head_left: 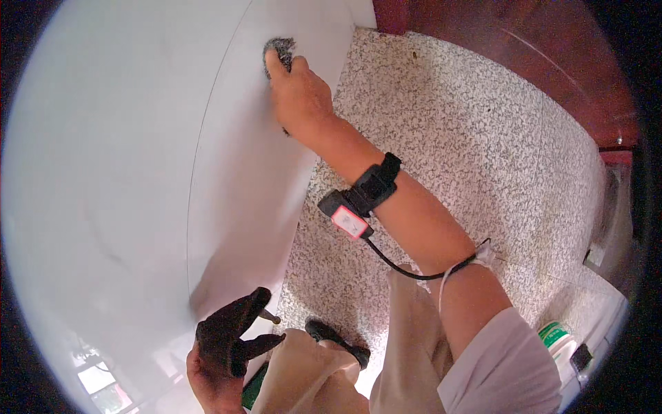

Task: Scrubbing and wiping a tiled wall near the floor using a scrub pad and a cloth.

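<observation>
My right hand (pixel 300 93) reaches up and presses a dark grey, fibrous scouring pad (pixel 281 52) against a glossy white panel (pixel 238 131). Its index finger lies over the pad, and the rest of the fingers are curled. At the lower left, close to the panel's bottom edge, is my left hand (pixel 234 341). A dark, glove-like covering hides most of it, with bare skin showing below. The covered thumb and fingers stand apart, and I make out nothing held between them. A small brownish tip pokes out between them.
A black strap with a small device (pixel 365 190) sits on my right wrist, its cable running along the forearm. Below is a speckled floor (pixel 448 124). Dark red panels (pixel 538 48) stand at the upper right. A white and green tub (pixel 555 338) is at the lower right.
</observation>
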Action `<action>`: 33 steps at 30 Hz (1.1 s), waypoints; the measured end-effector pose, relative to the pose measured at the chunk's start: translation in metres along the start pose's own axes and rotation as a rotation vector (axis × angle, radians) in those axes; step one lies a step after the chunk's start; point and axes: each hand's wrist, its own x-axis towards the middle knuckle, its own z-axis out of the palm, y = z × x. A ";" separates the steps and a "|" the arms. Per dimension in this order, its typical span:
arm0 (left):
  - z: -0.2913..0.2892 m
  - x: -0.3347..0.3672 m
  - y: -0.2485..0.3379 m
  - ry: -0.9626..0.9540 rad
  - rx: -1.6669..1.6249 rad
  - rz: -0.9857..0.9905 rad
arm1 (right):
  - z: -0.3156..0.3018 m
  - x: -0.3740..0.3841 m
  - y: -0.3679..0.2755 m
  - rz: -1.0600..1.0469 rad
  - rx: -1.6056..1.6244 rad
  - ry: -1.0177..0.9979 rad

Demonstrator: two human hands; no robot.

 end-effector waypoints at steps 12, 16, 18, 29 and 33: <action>0.006 -0.004 0.005 0.046 -0.221 -0.099 | 0.004 0.014 0.009 0.143 -0.058 -0.036; 0.006 -0.004 0.003 0.040 -0.249 -0.076 | 0.015 -0.054 -0.047 -0.058 0.240 -0.096; 0.001 0.002 -0.001 0.081 -0.207 -0.058 | 0.012 -0.078 -0.062 -0.184 0.215 -0.110; -0.012 0.001 0.007 -0.030 -0.226 -0.086 | 0.028 -0.100 -0.075 -0.068 0.447 -0.136; -0.008 -0.005 0.012 -0.051 -0.319 -0.131 | 0.025 -0.089 -0.060 -0.187 0.059 -0.151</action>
